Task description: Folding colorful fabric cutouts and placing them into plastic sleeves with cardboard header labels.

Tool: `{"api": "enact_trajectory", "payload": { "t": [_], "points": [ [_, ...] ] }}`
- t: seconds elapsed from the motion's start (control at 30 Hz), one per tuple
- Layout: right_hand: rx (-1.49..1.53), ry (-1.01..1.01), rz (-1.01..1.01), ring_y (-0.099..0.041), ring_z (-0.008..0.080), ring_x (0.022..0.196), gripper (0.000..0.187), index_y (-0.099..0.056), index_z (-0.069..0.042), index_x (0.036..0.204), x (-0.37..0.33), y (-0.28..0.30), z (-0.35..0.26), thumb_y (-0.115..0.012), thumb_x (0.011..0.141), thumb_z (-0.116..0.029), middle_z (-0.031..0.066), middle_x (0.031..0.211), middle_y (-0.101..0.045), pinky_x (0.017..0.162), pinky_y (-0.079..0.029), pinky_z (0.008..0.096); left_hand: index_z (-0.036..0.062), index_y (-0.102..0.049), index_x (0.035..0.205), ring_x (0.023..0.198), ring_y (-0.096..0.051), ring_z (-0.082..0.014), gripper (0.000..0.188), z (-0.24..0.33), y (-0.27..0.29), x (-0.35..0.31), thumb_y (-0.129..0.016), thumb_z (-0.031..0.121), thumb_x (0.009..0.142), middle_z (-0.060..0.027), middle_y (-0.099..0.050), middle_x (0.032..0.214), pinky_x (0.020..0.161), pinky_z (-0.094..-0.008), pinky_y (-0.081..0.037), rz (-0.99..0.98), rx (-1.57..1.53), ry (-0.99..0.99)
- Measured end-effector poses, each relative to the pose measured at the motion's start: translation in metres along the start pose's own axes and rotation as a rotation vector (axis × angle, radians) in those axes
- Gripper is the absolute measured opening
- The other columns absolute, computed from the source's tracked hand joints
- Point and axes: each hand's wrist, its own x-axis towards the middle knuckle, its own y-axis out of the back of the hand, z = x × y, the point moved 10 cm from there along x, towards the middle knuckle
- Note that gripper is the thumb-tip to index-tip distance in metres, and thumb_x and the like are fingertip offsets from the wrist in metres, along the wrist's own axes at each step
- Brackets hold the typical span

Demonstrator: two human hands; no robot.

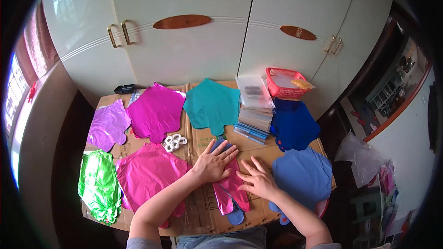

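Observation:
A narrow folded bundle of pink and blue foil balloons [226,196] lies on the cardboard in front of me, its tails pointing toward me. Pressed flat on its upper part is my left hand [214,163], fingers stretched out and covering some of it. My right hand [258,178] has its fingers spread, with the tips at the bundle's right edge. To the left a flat pink balloon [147,175] reaches under my left forearm. Beside my right hand are flat light blue balloons [302,175]. Small white ribbon rolls [174,142] sit beyond my left hand.
Flat balloons surround the cardboard [198,212]: green [98,182], lilac [107,124], magenta [157,113], teal [212,103] and dark blue [295,124]. A stack of clear packets [254,120] stands before a red basket [279,92]. Pale cupboards [184,55] rise behind; a black tray [124,89] sits far left.

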Motion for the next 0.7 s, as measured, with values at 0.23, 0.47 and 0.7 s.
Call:
{"api": "enact_trajectory", "payload": {
  "t": [0.23,0.47,0.7],
  "points": [
    [-0.029,-0.005,-0.123,-0.028,0.0401,0.135,0.059,-0.061,-0.023,0.123,-0.042,-0.002,-0.025,-0.064,0.074,-0.056,0.0083,0.143,-0.041,0.106,-0.028,0.0558,0.012,-0.033,0.144,0.141,-0.022,-0.024,0.067,0.001,0.003,-0.001,-0.041,0.046,0.086,-0.0029,-0.034,0.148,0.114,-0.0517,-0.009,0.018,0.012,0.002],
    [0.036,0.095,-0.185,-0.034,0.034,0.134,0.059,-0.061,-0.011,0.121,-0.057,-0.003,-0.046,-0.068,0.075,-0.048,0.0068,0.137,-0.048,0.105,-0.031,0.0524,0.012,-0.033,0.143,0.141,-0.023,-0.0226,0.066,0.003,0.005,0.001,-0.041,0.044,0.086,-0.0029,-0.035,0.148,0.114,-0.0512,-0.01,0.017,0.022,-0.006],
    [0.065,0.013,0.135,-0.058,0.0244,0.084,0.024,-0.062,-0.005,0.091,-0.011,0.02,-0.069,-0.067,0.079,-0.026,0.0104,0.093,-0.06,0.076,-0.049,0.0379,0.0132,-0.032,0.144,0.141,-0.022,-0.0226,0.066,0.004,0.007,0.0,-0.04,0.044,0.086,-0.0018,-0.034,0.148,0.115,-0.0512,-0.009,0.018,0.06,0.003]
  ]
}}
